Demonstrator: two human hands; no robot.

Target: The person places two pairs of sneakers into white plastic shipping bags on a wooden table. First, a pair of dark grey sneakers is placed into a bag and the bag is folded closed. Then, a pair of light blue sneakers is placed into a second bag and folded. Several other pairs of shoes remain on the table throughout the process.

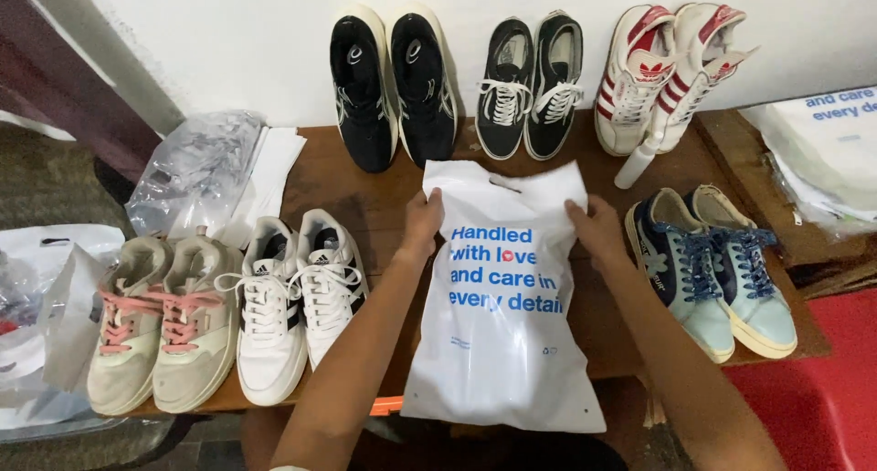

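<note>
A white plastic carrier bag (pixel 504 343) with blue print lies flat on the brown wooden table (pixel 365 197), its lower end hanging over the front edge. My left hand (pixel 422 222) grips the bag's upper left edge. At the upper right edge, my right hand (pixel 596 229) holds the bag too, near its cut-out handle. Both arms reach in from the bottom of the view.
Pairs of shoes ring the bag: black trainers (pixel 393 83), black lace-ups (pixel 532 83), white-and-red ones (pixel 667 74), blue-and-mint ones (pixel 717 270), white ones (pixel 294 302), beige ones with pink laces (pixel 160 320). Clear bags (pixel 196 169), white sheets (pixel 274 174), a white spray bottle (pixel 637 160).
</note>
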